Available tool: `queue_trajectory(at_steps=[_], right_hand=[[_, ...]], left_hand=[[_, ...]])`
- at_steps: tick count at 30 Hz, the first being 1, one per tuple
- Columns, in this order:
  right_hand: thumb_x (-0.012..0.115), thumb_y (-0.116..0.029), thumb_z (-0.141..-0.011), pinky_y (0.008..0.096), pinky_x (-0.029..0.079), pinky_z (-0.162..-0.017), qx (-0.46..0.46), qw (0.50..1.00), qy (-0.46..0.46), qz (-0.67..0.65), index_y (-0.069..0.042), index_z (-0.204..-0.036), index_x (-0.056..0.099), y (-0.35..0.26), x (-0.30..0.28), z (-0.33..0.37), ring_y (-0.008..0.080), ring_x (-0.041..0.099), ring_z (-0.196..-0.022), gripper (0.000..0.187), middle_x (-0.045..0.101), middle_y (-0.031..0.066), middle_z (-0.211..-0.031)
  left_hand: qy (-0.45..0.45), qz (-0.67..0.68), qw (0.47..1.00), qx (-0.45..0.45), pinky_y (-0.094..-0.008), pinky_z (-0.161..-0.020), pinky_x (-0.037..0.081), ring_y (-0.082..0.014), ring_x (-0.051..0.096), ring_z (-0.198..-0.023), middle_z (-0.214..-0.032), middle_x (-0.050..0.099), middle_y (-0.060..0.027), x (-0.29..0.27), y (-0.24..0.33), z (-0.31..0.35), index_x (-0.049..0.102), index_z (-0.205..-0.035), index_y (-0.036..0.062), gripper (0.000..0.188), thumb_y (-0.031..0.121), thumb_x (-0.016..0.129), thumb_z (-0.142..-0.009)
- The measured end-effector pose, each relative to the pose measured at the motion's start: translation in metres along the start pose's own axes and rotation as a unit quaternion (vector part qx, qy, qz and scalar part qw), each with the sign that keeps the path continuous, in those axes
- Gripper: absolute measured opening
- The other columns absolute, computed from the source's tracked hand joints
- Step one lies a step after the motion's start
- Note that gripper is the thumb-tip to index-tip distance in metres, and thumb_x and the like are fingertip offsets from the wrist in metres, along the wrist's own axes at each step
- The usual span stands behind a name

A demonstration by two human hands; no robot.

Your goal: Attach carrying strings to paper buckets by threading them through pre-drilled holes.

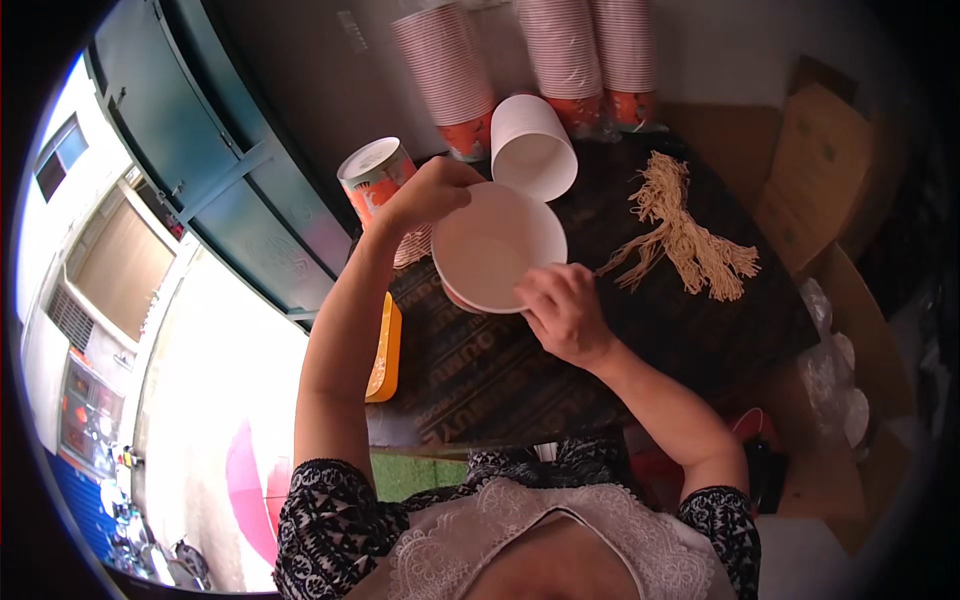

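Above the dark table I have a large paper tub (500,245), tilted so that its white inside faces me. My left hand (432,195) is closed at its upper left rim, the fingertips partly hidden. At the lower right rim, my right hand (565,312) pinches the edge with curled fingers. Behind it a second white paper tub (533,165) lies on its side, its mouth toward me. To the left of that stands an orange and white lidded tub (376,172). A bundle of beige strings (690,240) lies on the right of the table.
Tall stacks of nested paper tubs (445,70) in plastic wrap line the wall. A yellow tray (392,350) sits at the table's left edge, partly behind my left forearm. Cardboard boxes (815,170) stand on the right; a green metal door (200,130) is on the left.
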State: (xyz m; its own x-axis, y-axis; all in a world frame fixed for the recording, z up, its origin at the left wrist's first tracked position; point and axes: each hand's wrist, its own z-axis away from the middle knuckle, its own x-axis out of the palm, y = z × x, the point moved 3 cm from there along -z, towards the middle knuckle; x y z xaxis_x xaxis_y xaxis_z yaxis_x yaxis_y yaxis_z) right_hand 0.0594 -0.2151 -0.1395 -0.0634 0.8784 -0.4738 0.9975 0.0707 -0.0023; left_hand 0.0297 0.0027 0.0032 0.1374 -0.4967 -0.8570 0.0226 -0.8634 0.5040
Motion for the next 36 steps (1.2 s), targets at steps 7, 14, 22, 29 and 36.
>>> queue_trajectory(at_steps=[7, 14, 22, 29, 36], right_hand=[[0.057, -0.009, -0.085, 0.0432, 0.033, -0.101, 0.148, 0.975, 0.137, -0.097, 0.003, -0.124, 0.047, -0.001, -0.051, -0.009, 0.0331, 0.041, -0.116, 0.042, 0.042, 0.0184, -0.129], [0.054, -0.012, -0.090, 0.0354, 0.043, -0.090, 0.155, 0.957, 0.148, -0.195, 0.003, -0.131, 0.041, -0.021, -0.067, -0.018, 0.0257, 0.047, -0.106, 0.046, 0.044, 0.0185, -0.129], [0.052, 0.007, -0.078, 0.0409, 0.041, -0.094, 0.047, 0.993, 0.104, 0.006, 0.001, -0.124, 0.051, -0.027, -0.075, -0.030, 0.0322, 0.048, -0.111, 0.046, 0.046, 0.0186, -0.128], [0.071, -0.009, -0.067, 0.0365, 0.043, -0.088, -0.191, 0.974, -0.119, 0.016, -0.008, -0.090, 0.065, -0.040, -0.077, -0.048, 0.0214, 0.057, -0.101, 0.024, 0.063, 0.0022, -0.100], [0.065, 0.001, -0.076, 0.0387, 0.043, -0.063, 0.027, 0.985, -0.017, -0.167, -0.001, -0.076, 0.057, -0.005, -0.043, -0.059, 0.0286, 0.054, -0.069, 0.008, 0.055, 0.0102, -0.073]], left_hand=[[0.276, 0.062, 0.957, 0.071, -0.0299, -0.081, 0.050, -0.0186, 0.065, -0.089, -0.096, 0.068, -0.0146, 0.002, 0.016, 0.055, 0.060, -0.113, -0.0054, 0.030, 0.000, 0.053, -0.084], [0.406, 0.149, 0.898, 0.081, -0.0270, -0.079, 0.050, -0.0151, 0.064, -0.087, -0.094, 0.067, -0.0096, 0.016, 0.020, 0.102, 0.058, -0.111, -0.0035, 0.025, -0.001, 0.052, -0.087], [0.390, 0.238, 0.890, 0.011, -0.0233, -0.070, 0.048, -0.0106, 0.062, -0.079, -0.087, 0.066, -0.0067, 0.024, 0.018, 0.132, 0.060, -0.108, -0.0055, 0.027, -0.003, 0.052, -0.082], [0.178, 0.180, 0.965, -0.073, -0.0280, -0.073, 0.050, -0.0147, 0.061, -0.079, -0.086, 0.065, -0.0071, 0.005, 0.007, 0.118, 0.066, -0.103, -0.0034, 0.025, 0.007, 0.055, -0.083], [0.393, 0.249, 0.885, 0.032, -0.0263, -0.075, 0.048, -0.0116, 0.061, -0.080, -0.084, 0.068, -0.0067, -0.002, 0.010, 0.106, 0.067, -0.098, -0.0044, 0.022, 0.015, 0.059, -0.090]])
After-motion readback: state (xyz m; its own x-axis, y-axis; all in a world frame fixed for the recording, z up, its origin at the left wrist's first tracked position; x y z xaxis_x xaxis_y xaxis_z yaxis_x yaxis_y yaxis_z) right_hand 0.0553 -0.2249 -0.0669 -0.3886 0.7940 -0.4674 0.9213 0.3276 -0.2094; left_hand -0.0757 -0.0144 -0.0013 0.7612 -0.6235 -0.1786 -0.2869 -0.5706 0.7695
